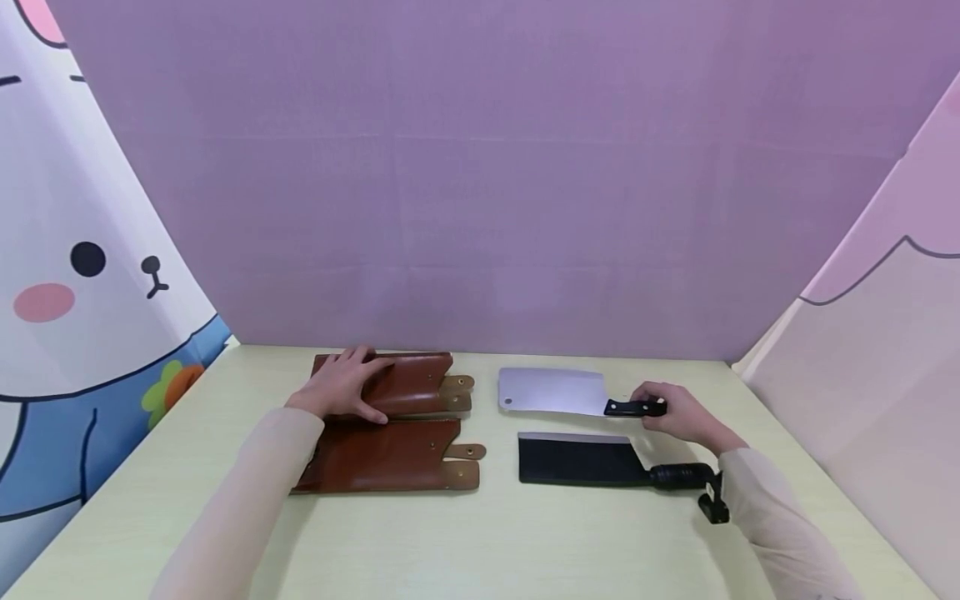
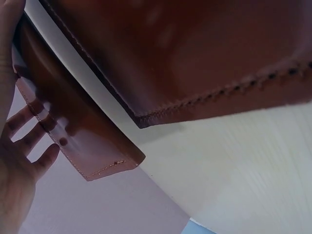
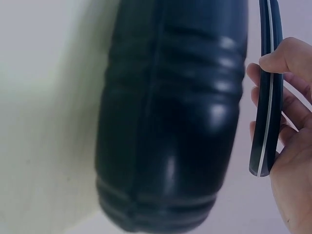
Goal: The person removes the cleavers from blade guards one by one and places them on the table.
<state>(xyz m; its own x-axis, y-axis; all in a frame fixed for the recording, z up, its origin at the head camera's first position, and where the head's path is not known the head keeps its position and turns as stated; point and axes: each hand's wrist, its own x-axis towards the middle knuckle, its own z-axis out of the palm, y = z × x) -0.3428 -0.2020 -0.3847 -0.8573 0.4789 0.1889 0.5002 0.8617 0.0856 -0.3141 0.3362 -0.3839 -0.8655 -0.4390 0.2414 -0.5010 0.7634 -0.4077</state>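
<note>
Two brown leather knife sheaths lie one behind the other on the left of the table. My left hand [image 1: 341,387] spans the far sheath [image 1: 412,379], thumb at its near edge and fingers over its far side. Just in front lies the near sheath [image 1: 390,458], stitched along its edge in the left wrist view. On the right, my right hand [image 1: 678,412] grips a silver cleaver [image 1: 555,390] by its black handle [image 3: 266,107], thumb and fingers on opposite sides. A black-bladed cleaver [image 1: 577,461] lies nearer, its ridged handle [image 3: 170,107] large in the right wrist view.
The pale table [image 1: 495,542] ends at a purple backdrop [image 1: 480,208]. A cartoon-printed cloth [image 1: 112,292] hangs at the left, and a pink and white one [image 1: 862,375] at the right. A small black wrist device [image 1: 714,504] sits beside the right sleeve.
</note>
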